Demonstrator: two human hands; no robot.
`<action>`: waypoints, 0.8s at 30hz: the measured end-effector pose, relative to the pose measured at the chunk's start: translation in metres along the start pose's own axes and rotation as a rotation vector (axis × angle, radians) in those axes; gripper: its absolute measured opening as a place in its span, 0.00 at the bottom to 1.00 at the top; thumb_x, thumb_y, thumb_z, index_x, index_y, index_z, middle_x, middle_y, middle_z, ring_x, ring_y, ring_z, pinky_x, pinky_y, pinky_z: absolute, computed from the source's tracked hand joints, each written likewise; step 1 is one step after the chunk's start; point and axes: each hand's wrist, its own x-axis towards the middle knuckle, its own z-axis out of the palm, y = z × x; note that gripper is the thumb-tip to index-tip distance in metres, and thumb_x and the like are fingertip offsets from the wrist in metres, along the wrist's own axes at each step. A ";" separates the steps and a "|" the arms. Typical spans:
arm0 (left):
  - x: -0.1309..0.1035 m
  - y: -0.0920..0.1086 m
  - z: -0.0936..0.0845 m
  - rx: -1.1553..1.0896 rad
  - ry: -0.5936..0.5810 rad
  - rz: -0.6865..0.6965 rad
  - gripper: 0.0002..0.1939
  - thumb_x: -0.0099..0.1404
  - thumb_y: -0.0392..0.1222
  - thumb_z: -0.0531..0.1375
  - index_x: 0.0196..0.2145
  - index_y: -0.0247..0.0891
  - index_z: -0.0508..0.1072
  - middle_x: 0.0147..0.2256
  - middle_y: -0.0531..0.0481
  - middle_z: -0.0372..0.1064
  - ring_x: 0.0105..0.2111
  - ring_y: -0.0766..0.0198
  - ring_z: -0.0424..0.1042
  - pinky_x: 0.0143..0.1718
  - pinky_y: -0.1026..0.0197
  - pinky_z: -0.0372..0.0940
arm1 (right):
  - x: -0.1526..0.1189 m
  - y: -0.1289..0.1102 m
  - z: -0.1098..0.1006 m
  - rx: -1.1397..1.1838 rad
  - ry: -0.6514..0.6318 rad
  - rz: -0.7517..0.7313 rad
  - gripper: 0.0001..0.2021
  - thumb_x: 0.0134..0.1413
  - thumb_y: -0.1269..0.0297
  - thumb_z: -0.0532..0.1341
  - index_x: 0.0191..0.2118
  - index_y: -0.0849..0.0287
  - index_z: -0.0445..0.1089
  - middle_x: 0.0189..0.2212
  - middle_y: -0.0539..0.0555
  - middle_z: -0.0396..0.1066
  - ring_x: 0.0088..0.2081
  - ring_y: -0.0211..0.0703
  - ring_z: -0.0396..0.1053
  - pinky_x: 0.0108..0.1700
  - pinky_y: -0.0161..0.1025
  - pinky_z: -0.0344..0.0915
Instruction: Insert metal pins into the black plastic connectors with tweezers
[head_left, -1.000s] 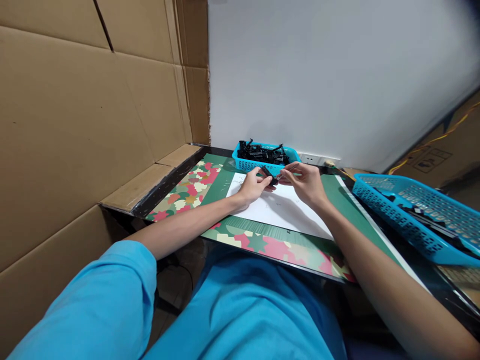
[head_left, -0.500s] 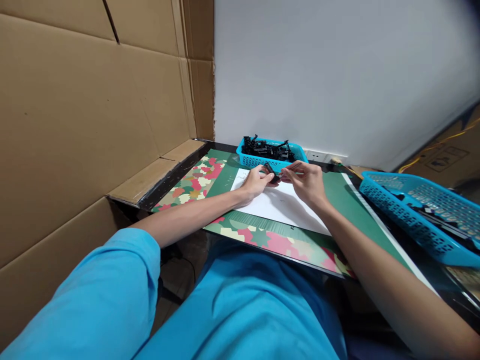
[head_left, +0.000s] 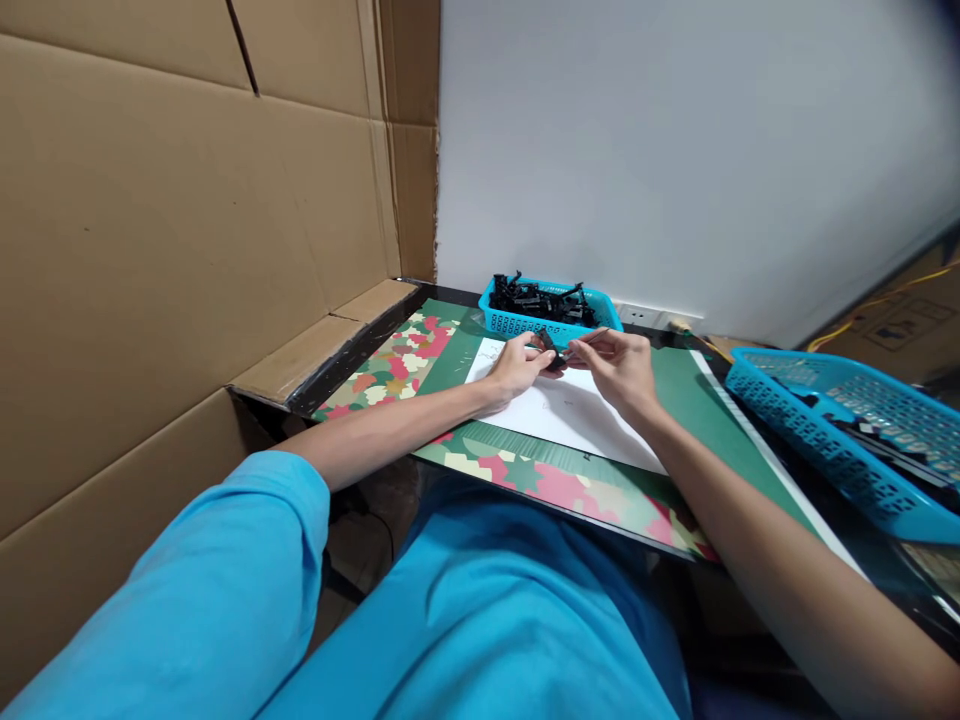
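Note:
My left hand [head_left: 516, 368] and my right hand [head_left: 619, 367] meet over a white sheet of paper [head_left: 559, 412] on the desk. Between their fingertips they pinch a small black plastic part [head_left: 553, 353]. Both hands have fingers closed on it. Just behind the hands stands a small blue basket [head_left: 553, 311] heaped with several black plastic parts.
A green mat with a camouflage border [head_left: 405, 362] covers the desk. A larger blue basket [head_left: 840, 425] with black pieces sits at the right. Cardboard walls [head_left: 187, 230] close the left side; a grey wall rises behind. A white power strip [head_left: 649, 318] lies at the back.
The hands stay together on the black part, with small finger shifts. The view has drifted slightly, so everything sits a little further right and higher.

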 end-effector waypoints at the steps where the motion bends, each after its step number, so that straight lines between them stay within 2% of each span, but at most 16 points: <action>1: 0.000 0.000 0.000 0.003 -0.004 0.005 0.08 0.74 0.36 0.65 0.42 0.36 0.68 0.31 0.44 0.80 0.32 0.58 0.83 0.45 0.51 0.75 | 0.000 -0.001 0.000 0.017 -0.005 0.006 0.20 0.54 0.43 0.75 0.34 0.56 0.79 0.31 0.58 0.83 0.33 0.57 0.84 0.40 0.55 0.86; 7: 0.005 0.002 0.003 -0.005 -0.074 0.104 0.12 0.73 0.43 0.66 0.45 0.35 0.69 0.35 0.45 0.80 0.33 0.58 0.83 0.45 0.54 0.75 | 0.006 -0.009 -0.005 0.130 0.019 0.030 0.21 0.53 0.43 0.76 0.36 0.59 0.79 0.33 0.60 0.83 0.32 0.54 0.83 0.43 0.55 0.85; 10: 0.014 0.002 0.000 0.003 0.009 0.138 0.13 0.71 0.45 0.68 0.42 0.36 0.69 0.35 0.48 0.77 0.32 0.62 0.81 0.42 0.57 0.75 | 0.011 -0.012 -0.010 0.169 0.080 0.054 0.21 0.55 0.43 0.75 0.38 0.58 0.77 0.32 0.60 0.82 0.31 0.51 0.82 0.41 0.52 0.84; 12: 0.020 0.003 -0.005 0.048 0.089 0.146 0.13 0.71 0.45 0.68 0.40 0.37 0.67 0.33 0.51 0.74 0.29 0.65 0.79 0.38 0.60 0.74 | 0.013 -0.015 -0.015 0.155 0.042 0.081 0.21 0.57 0.42 0.73 0.38 0.58 0.75 0.31 0.59 0.81 0.30 0.49 0.80 0.39 0.50 0.82; 15: 0.024 0.007 -0.013 0.061 0.121 0.141 0.11 0.76 0.45 0.63 0.44 0.40 0.64 0.31 0.52 0.75 0.27 0.66 0.78 0.32 0.64 0.71 | 0.012 -0.020 -0.021 0.018 -0.240 0.098 0.20 0.65 0.43 0.66 0.37 0.58 0.75 0.30 0.57 0.78 0.30 0.47 0.76 0.37 0.46 0.77; 17: 0.024 0.011 -0.017 0.034 0.110 0.130 0.09 0.79 0.46 0.59 0.46 0.41 0.61 0.31 0.52 0.76 0.26 0.66 0.76 0.29 0.65 0.68 | 0.010 -0.026 -0.023 -0.166 -0.434 0.046 0.17 0.70 0.49 0.61 0.37 0.58 0.76 0.28 0.54 0.75 0.30 0.44 0.71 0.36 0.44 0.71; 19: 0.022 0.016 -0.019 0.027 0.111 0.112 0.08 0.80 0.46 0.57 0.46 0.42 0.60 0.28 0.55 0.74 0.23 0.68 0.73 0.26 0.67 0.64 | 0.007 -0.033 -0.022 -0.332 -0.564 -0.017 0.16 0.72 0.55 0.56 0.38 0.58 0.76 0.27 0.52 0.70 0.29 0.42 0.64 0.36 0.42 0.63; 21: 0.021 0.020 -0.018 0.020 0.130 0.088 0.07 0.81 0.45 0.56 0.45 0.43 0.60 0.26 0.58 0.70 0.20 0.70 0.69 0.24 0.69 0.59 | 0.004 -0.039 -0.019 -0.415 -0.682 -0.046 0.14 0.71 0.57 0.57 0.39 0.58 0.77 0.26 0.50 0.67 0.29 0.41 0.59 0.34 0.40 0.57; 24: 0.018 0.025 -0.016 -0.010 0.154 0.052 0.06 0.81 0.43 0.56 0.44 0.44 0.60 0.25 0.60 0.66 0.19 0.72 0.64 0.22 0.70 0.54 | 0.001 -0.043 -0.016 -0.437 -0.824 -0.072 0.11 0.65 0.56 0.64 0.40 0.57 0.80 0.26 0.49 0.66 0.28 0.39 0.56 0.33 0.40 0.52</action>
